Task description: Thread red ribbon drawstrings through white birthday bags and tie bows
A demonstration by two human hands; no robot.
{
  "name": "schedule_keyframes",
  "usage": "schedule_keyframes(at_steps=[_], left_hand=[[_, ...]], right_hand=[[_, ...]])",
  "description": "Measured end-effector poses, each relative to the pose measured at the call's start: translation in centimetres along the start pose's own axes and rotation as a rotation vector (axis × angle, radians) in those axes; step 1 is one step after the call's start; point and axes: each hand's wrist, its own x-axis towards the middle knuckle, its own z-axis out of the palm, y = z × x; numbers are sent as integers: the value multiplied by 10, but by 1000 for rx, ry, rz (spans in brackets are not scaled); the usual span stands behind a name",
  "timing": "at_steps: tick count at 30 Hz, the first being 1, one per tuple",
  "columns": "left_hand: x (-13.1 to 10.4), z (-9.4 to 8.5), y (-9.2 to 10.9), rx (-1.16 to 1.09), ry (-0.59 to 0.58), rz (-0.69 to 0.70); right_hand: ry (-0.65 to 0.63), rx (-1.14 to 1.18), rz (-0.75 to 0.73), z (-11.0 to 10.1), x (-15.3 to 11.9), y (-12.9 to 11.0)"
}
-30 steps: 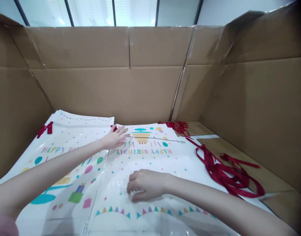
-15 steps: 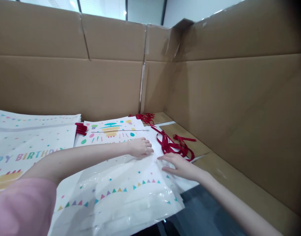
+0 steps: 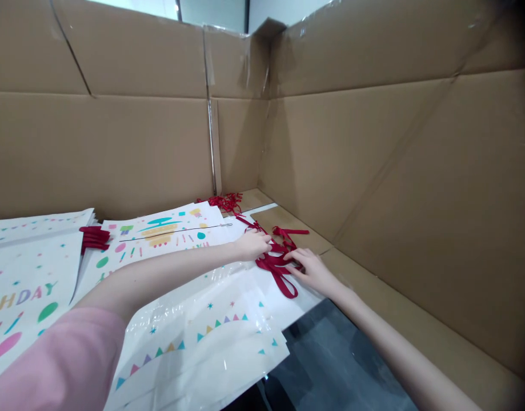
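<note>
A loose bundle of red ribbon (image 3: 284, 284) lies looped at the right side of the table. My left hand (image 3: 252, 245) reaches across from the left, its fingers curled onto the bundle's left side. From the right, my right hand (image 3: 314, 273) pinches the bundle's other side between thumb and fingers. Below my left arm spreads a stack of clear-wrapped white birthday bags (image 3: 189, 348) printed with bunting and stars. A thin dark wire with a looped end (image 3: 180, 231) rests on the printed sheets behind it.
Printed birthday bags (image 3: 26, 268) with folded red ribbon (image 3: 95, 238) stand at the left. A tangle of red cord (image 3: 225, 202) sits near the back corner. Tall cardboard walls (image 3: 137, 142) enclose the back and right. Dark floor (image 3: 352, 354) shows beyond the table edge.
Both hands have moved from the wrapped bags onto the red ribbon and closed on it. The ribbon loops have been shifted toward the near edge. The view has turned right.
</note>
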Motion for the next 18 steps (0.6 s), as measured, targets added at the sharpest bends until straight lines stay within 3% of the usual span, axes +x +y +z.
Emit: schedule_keyframes(at_steps=[9, 18], left_hand=[[-5, -21, -11, -133, 10, 8], [-17, -34, -21, -294, 84, -112]], right_hand=[[29, -2, 27, 4, 15, -3], [37, 88, -8, 6, 34, -11]])
